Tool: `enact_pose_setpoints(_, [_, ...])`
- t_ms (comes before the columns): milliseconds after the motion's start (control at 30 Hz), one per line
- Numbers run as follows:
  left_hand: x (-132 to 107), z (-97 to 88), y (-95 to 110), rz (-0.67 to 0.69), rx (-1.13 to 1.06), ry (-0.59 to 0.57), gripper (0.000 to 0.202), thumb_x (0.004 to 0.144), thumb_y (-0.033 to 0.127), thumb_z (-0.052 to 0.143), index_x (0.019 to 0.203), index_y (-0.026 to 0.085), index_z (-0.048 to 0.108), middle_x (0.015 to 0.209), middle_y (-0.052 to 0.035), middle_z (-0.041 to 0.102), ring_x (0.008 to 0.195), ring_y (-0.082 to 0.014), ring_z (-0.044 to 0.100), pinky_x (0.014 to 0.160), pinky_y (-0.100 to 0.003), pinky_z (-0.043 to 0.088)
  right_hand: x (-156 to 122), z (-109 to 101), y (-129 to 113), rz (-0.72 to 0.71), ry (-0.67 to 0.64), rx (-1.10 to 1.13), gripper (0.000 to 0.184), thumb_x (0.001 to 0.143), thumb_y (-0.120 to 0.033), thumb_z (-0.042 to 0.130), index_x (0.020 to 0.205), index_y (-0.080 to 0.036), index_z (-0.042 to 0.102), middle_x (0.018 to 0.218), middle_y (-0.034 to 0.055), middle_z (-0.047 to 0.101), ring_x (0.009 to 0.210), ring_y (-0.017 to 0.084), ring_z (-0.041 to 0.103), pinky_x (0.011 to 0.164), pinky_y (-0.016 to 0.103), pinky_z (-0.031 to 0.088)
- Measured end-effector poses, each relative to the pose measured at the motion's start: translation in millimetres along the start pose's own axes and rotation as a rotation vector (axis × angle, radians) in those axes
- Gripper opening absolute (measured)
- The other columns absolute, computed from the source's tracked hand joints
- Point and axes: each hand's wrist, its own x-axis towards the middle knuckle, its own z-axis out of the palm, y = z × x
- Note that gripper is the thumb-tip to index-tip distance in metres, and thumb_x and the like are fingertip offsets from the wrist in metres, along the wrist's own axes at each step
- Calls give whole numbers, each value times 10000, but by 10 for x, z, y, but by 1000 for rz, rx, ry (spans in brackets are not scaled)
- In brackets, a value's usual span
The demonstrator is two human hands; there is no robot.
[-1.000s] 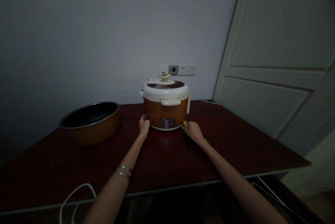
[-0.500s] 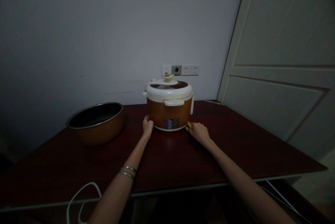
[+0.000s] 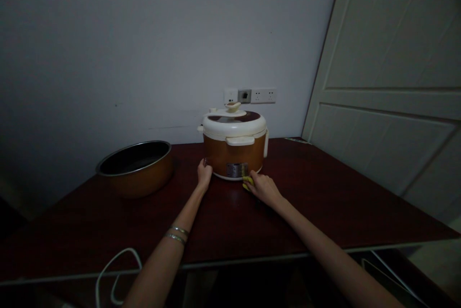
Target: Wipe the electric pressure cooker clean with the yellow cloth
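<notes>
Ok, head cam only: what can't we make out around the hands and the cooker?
Yellow item in the right hand: fingers cover much of it, so its kind is unclear.
Metal plate on the rice cooker: text too small to read.
Round pot: inside too dark to see any contents.
White cable: cut off by the bottom edge, ends unseen.
</notes>
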Motion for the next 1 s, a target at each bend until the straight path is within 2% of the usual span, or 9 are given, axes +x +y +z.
enact_pose_setpoints(100, [-9,5,19,-15,0,5,606,556,-56,416,1110,112,596,1153,-101,639,1113,-214,573,949,-304,444,24,34,-197,-94,51,-32,268,896,-419,444,1000,-186,527,1035,107,633,811,205,652,601,244,404])
enact_pose_setpoints(200, [-9,-2,26,-34,6,9,639,559,-57,419,1156,114,571,1189,-107,620,1137,-213,558,948,-298,444,69,55,-270,-71,75,-69,310,897,-432,433,1007,-173,563,1057,123,621,798,212,651,593,258,423])
enact_pose_setpoints(367, [-8,-21,22,-54,-1,3,637,571,-56,408,1167,112,561,1178,-110,625,1142,-214,555,912,-301,470,82,7,57,115,52,-58,359,867,-489,476,890,-171,642,910,125,674,814,234,655,623,267,432])
enact_pose_setpoints(433, [-8,-22,25,-56,-11,3,642,568,-58,404,1169,105,561,1174,-117,626,1133,-217,561,908,-305,473,67,-19,141,146,35,-53,366,859,-497,489,857,-173,658,887,126,685,818,239,657,623,266,429])
enact_pose_setpoints(500, [-6,-17,27,-58,-19,11,665,558,-64,406,1187,97,551,1190,-127,616,1143,-221,555,923,-310,463,57,-29,104,109,32,-47,367,861,-495,487,833,-175,664,880,121,690,811,234,660,616,258,427])
enact_pose_setpoints(633, [11,-9,11,-61,-15,25,668,566,-54,422,1207,91,542,1204,-136,607,1160,-229,541,957,-324,440,76,-2,-152,-41,54,-45,371,886,-481,447,884,-179,662,906,117,684,792,216,663,611,247,431])
enact_pose_setpoints(700, [18,-13,-3,-64,-6,27,671,573,-42,434,1224,90,529,1211,-137,603,1159,-230,542,956,-322,441,93,2,-186,-24,55,-46,384,883,-493,446,898,-178,666,912,124,683,798,223,663,616,255,438])
enact_pose_setpoints(900, [22,-16,-11,-75,-1,29,688,584,-46,434,1254,95,500,1240,-137,584,1169,-216,535,938,-293,450,77,-56,209,228,41,-39,414,831,-540,509,872,-174,699,854,147,697,785,246,663,617,269,434])
enact_pose_setpoints(1000, [24,-12,-4,-76,-3,29,661,592,-43,435,1234,90,517,1227,-142,591,1153,-222,548,932,-295,454,68,-52,205,87,21,37,404,832,-549,501,833,-198,701,831,111,706,777,222,661,615,248,423])
